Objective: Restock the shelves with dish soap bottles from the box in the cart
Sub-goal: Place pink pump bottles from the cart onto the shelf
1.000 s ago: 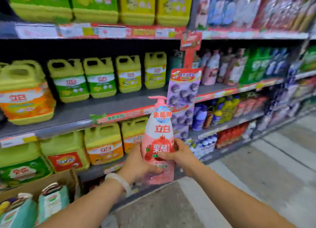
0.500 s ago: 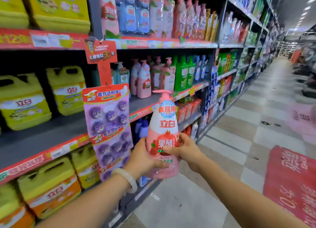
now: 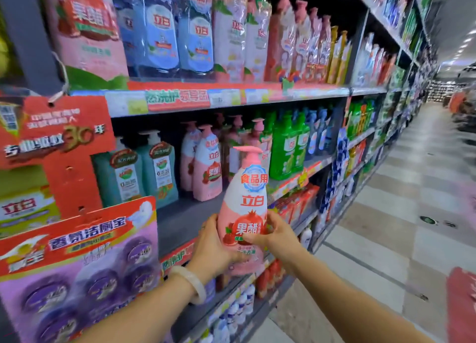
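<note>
I hold a pink pump bottle of dish soap (image 3: 247,203) upright in both hands, in front of the middle shelf (image 3: 180,221). My left hand (image 3: 211,247) grips its lower left side and my right hand (image 3: 275,234) wraps its lower right side. On that shelf, just behind the bottle, stand matching pink pump bottles (image 3: 206,162), with bare grey shelf surface in front of them. The box and the cart are out of view.
Teal pump bottles (image 3: 144,167) stand left of the pink ones, green bottles (image 3: 288,147) to their right. A hanging strip of purple fresheners (image 3: 85,270) juts out at lower left. The upper shelf (image 3: 231,95) holds refill packs. The tiled aisle (image 3: 401,214) runs along the right.
My view has swung right and up along the shelves, from the yellow jugs to the pump-bottle section. Both hands have carried the pink bottle closer to the middle shelf.
</note>
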The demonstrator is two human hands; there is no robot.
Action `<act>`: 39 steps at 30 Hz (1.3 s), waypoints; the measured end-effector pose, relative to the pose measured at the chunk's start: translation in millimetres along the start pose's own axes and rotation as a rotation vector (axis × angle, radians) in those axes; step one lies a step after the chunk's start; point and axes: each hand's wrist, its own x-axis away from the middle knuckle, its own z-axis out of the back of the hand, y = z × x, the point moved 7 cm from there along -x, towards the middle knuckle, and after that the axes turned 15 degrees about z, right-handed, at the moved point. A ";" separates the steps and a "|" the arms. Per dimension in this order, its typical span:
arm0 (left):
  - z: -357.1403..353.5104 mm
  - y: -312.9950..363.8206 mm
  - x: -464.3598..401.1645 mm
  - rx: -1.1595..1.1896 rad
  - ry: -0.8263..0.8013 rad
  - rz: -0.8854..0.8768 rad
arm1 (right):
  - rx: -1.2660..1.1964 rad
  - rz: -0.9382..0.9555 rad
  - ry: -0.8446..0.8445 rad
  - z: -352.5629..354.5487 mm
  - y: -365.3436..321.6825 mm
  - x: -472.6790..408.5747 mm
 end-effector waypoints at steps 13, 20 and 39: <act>-5.3 14.0 -155.1 0.135 0.409 0.157 | 0.087 0.145 -0.400 -13.2 41.0 -225.0; -23.9 8.4 -183.9 0.179 0.519 0.239 | 0.107 0.179 -0.595 -15.3 68.9 -267.1; -36.9 -0.1 -203.5 0.094 0.442 0.259 | 0.072 0.177 -0.734 -14.0 90.6 -273.0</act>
